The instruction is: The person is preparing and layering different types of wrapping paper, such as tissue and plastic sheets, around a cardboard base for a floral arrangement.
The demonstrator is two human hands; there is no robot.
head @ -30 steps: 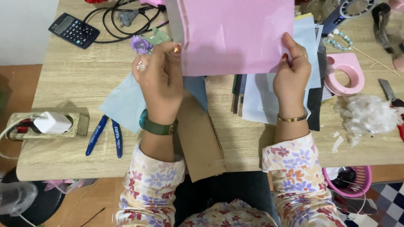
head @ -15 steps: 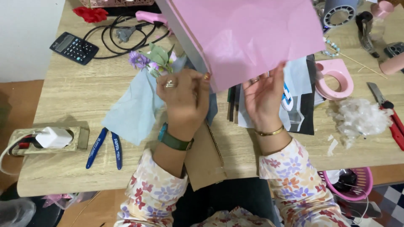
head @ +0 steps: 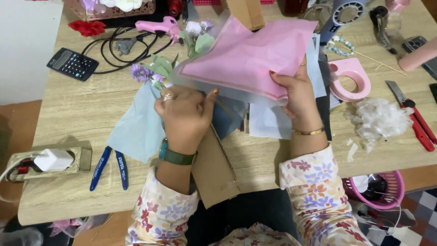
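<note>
My right hand (head: pixel 297 93) grips the near edge of a pink paper sheet (head: pixel 246 57) backed by clear film, now lying tilted low over the table. My left hand (head: pixel 184 116), wearing a ring and a green watch, is closed around thin flower stems; small purple flowers (head: pixel 143 74) with pale green leaves stick out beyond it. Under the hands lie a light blue paper sheet (head: pixel 134 130), white and dark sheets (head: pixel 268 120) and a brown cardboard piece (head: pixel 216 168) that hangs over the table's front edge.
A pink tape dispenser (head: pixel 348 77), white stuffing (head: pixel 380 119) and a red-handled cutter (head: pixel 416 118) lie at right. Calculator (head: pixel 72 64), black cables, pink glue gun (head: pixel 159 26) sit at back left. Blue pliers (head: pixel 109 166) and a power strip (head: pixel 45 160) are front left; a pink basket (head: pixel 380 191) is below.
The pink sheet has come down from upright in front of me to nearly flat over the table. My left hand dropped toward the blue paper, and the view tilted down.
</note>
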